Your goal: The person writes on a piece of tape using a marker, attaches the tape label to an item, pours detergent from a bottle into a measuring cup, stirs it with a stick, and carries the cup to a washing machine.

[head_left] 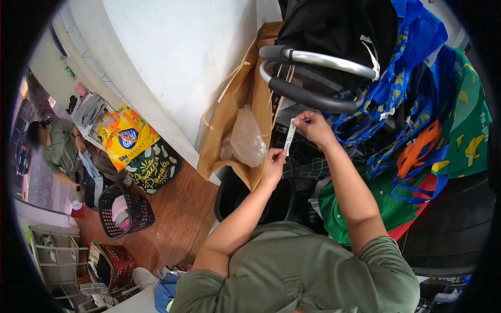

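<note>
A narrow white label strip (pixel 289 137) with handwriting on it is stretched between my two hands. My left hand (pixel 274 166) pinches its lower end, and my right hand (pixel 312 127) pinches the upper end. Just left of the strip stands a tall brown paper bag (pixel 211 143) with string handles. A clear plastic bag (pixel 248 136) lies inside its open top. Beyond my right hand is a black bag (pixel 339 26) with silver-and-black curved handles (pixel 329 59). Black grid-patterned fabric (pixel 308 161) lies under my hands.
Blue, yellow-patterned bags (pixel 417 31) and a green banana-print bag (pixel 467 135) crowd the right. Leftward on the wooden floor (pixel 180 219) are a yellow shopping bag (pixel 125 136), a black basket (pixel 141 216) and a red basket (pixel 121 263). A person in green (pixel 61 143) appears far left.
</note>
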### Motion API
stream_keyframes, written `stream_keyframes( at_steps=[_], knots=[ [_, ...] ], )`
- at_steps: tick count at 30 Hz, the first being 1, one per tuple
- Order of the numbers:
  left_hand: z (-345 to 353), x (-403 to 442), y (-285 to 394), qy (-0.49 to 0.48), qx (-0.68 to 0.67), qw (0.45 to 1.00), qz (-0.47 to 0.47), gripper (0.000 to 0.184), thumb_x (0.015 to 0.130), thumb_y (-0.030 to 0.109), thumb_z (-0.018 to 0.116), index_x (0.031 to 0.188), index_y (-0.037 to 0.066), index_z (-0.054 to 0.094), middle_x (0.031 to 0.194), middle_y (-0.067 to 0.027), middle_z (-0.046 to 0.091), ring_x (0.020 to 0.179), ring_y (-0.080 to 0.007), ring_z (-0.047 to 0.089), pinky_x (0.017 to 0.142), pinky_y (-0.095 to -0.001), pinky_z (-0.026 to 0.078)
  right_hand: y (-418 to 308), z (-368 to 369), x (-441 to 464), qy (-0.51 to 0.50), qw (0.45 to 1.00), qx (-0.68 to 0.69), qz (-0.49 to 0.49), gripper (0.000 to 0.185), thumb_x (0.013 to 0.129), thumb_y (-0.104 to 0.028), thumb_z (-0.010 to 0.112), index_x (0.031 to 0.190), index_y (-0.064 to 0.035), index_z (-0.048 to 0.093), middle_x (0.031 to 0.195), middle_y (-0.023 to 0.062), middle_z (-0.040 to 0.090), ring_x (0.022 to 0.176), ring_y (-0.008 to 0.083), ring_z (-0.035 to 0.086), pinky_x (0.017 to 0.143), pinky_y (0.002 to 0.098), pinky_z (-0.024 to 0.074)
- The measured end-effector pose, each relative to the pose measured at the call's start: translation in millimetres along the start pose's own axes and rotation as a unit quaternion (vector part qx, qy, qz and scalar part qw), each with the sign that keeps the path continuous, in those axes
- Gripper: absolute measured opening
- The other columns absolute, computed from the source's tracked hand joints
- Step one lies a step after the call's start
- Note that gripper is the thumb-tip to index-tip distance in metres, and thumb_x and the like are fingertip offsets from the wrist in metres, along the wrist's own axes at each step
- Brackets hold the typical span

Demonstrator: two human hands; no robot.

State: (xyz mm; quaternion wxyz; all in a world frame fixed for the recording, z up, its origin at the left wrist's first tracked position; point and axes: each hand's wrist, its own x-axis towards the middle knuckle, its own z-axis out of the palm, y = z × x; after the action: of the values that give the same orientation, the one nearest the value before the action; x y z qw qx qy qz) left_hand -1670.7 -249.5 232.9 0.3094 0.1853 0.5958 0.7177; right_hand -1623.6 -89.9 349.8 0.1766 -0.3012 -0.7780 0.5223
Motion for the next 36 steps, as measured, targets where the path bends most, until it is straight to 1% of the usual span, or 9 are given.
stream_keyframes(
  at_steps=[4, 8, 11, 12, 16, 19, 24, 32, 36],
  knots=[
    [2, 5, 8, 0.013, 0.005, 1.0, 0.008, 0.018, 0.097, 0.018, 0.063, 0.103, 0.001, 0.062, 0.091, -0.0027, 0.063, 0.082, -0.0105, 0.058, 0.076, -0.0242, 0.046, 1, -6, -4, 0.02, 0.999, 0.032, -0.026, 0.015, 0.09, -0.017, 0.07, 0.091, -0.0023, 0.068, 0.08, 0.0006, 0.066, 0.072, 0.008, 0.055, 0.068, 0.0246, 0.0444],
    [1, -4, 28, -0.029, -0.076, 0.997, 0.019, 0.015, 0.095, 0.017, 0.065, 0.098, 0.002, 0.062, 0.093, -0.0023, 0.061, 0.086, -0.0108, 0.058, 0.077, -0.0255, 0.047, -29, -9, -48, 0.062, 0.99, 0.126, -0.019, 0.015, 0.091, -0.016, 0.069, 0.095, -0.0016, 0.066, 0.081, 0.0023, 0.067, 0.073, 0.008, 0.058, 0.068, 0.0237, 0.0447],
    [-12, 0, 22, -0.071, 0.091, 0.976, 0.185, 0.013, 0.093, 0.014, 0.067, 0.095, 0.002, 0.063, 0.096, -0.0033, 0.058, 0.089, -0.0117, 0.058, 0.078, -0.0258, 0.047, -11, -17, -91, 0.107, 0.991, 0.072, -0.045, 0.016, 0.09, -0.013, 0.07, 0.098, -0.0001, 0.065, 0.083, 0.0041, 0.068, 0.076, 0.0091, 0.061, 0.07, 0.023, 0.046],
    [-12, -4, 33, -0.093, 0.097, 0.967, 0.218, 0.013, 0.089, 0.012, 0.07, 0.092, 0.001, 0.063, 0.097, -0.0063, 0.057, 0.09, -0.0165, 0.059, 0.079, -0.0283, 0.047, -5, -17, -108, 0.126, 0.986, 0.098, -0.043, 0.015, 0.089, -0.01, 0.071, 0.098, 0.0001, 0.065, 0.084, 0.0043, 0.068, 0.077, 0.0094, 0.061, 0.071, 0.0229, 0.0463],
    [-3, -10, 48, -0.167, 0.189, 0.936, 0.244, 0.013, 0.084, 0.011, 0.072, 0.089, 0.001, 0.064, 0.097, -0.009, 0.057, 0.089, -0.0254, 0.06, 0.079, -0.0336, 0.048, 47, -14, -160, 0.212, 0.955, 0.203, -0.048, 0.013, 0.087, -0.002, 0.071, 0.098, -0.0013, 0.065, 0.091, 0.0033, 0.067, 0.08, 0.0088, 0.06, 0.074, 0.0239, 0.0474],
    [16, -5, 39, -0.175, 0.245, 0.915, 0.269, 0.013, 0.084, 0.011, 0.072, 0.086, 0.001, 0.065, 0.096, -0.009, 0.058, 0.089, -0.027, 0.06, 0.079, -0.0347, 0.048, 80, -15, -168, 0.259, 0.916, 0.306, -0.031, 0.013, 0.088, -0.001, 0.07, 0.099, -0.0035, 0.066, 0.092, 0.0021, 0.067, 0.081, 0.0096, 0.061, 0.074, 0.0249, 0.0487],
    [41, 4, 50, -0.13, 0.356, 0.848, 0.37, 0.01, 0.081, 0.009, 0.072, 0.085, 0.001, 0.067, 0.094, -0.0106, 0.059, 0.09, -0.0331, 0.061, 0.077, -0.0424, 0.049, 97, -15, -160, 0.285, 0.864, 0.414, -0.019, 0.015, 0.087, -0.001, 0.07, 0.101, -0.0055, 0.065, 0.093, 0.0025, 0.067, 0.077, 0.0125, 0.063, 0.068, 0.0246, 0.0478],
    [44, 18, 49, -0.089, 0.39, 0.821, 0.407, 0.012, 0.079, 0.007, 0.074, 0.087, 0.004, 0.066, 0.096, -0.0108, 0.058, 0.089, -0.0335, 0.06, 0.077, -0.0414, 0.048, 101, -5, -142, 0.294, 0.866, 0.402, -0.051, 0.014, 0.085, -0.001, 0.073, 0.096, -0.0071, 0.069, 0.086, 0.0005, 0.067, 0.073, 0.0102, 0.06, 0.067, 0.0233, 0.0485],
    [48, 21, 48, -0.064, 0.4, 0.821, 0.403, 0.011, 0.08, 0.008, 0.074, 0.087, 0.004, 0.066, 0.096, -0.0112, 0.058, 0.089, -0.0337, 0.059, 0.078, -0.0417, 0.048, 93, -1, -138, 0.324, 0.874, 0.356, -0.064, 0.012, 0.084, 0.0, 0.073, 0.095, -0.0049, 0.07, 0.09, 0.0011, 0.063, 0.072, 0.0092, 0.058, 0.066, 0.0233, 0.0487]
  ],
)
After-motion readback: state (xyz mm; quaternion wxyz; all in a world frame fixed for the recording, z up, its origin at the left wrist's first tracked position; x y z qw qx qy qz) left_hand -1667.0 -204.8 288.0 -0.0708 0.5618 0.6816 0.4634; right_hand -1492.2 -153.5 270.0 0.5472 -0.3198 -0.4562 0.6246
